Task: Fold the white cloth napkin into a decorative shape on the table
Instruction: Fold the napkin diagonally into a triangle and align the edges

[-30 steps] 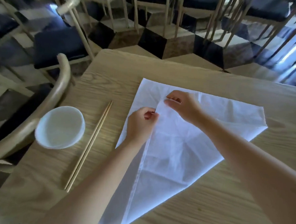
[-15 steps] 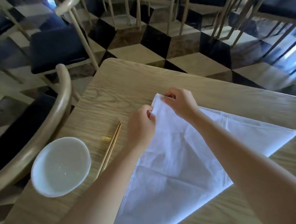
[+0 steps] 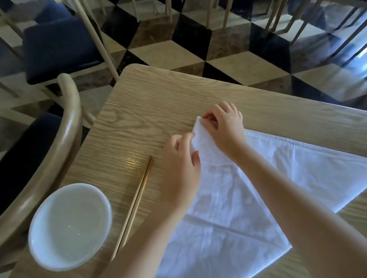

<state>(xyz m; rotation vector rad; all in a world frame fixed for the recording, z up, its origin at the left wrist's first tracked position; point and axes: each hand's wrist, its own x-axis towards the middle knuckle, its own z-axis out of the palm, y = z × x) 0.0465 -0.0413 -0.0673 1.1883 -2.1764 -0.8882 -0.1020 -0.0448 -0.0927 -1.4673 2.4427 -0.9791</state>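
The white cloth napkin point(image 3: 234, 207) lies spread on the wooden table point(image 3: 154, 106), folded so that a narrow point reaches toward the far left. My right hand point(image 3: 225, 124) pinches that folded tip between thumb and fingers. My left hand point(image 3: 180, 167) grips the napkin's left edge just below the tip, thumb on top of the cloth. Both forearms cross over the napkin and hide part of it.
A white bowl point(image 3: 70, 226) sits near the table's front left corner. A pair of wooden chopsticks point(image 3: 134, 205) lies between the bowl and my left arm. A curved wooden chair back point(image 3: 65, 135) stands against the left table edge. More chairs stand on the checkered floor beyond.
The napkin's upper flap has been folded over toward the left into a narrow point. Both hands moved up and left with the tip, and the view shifted so the bowl sits lower.
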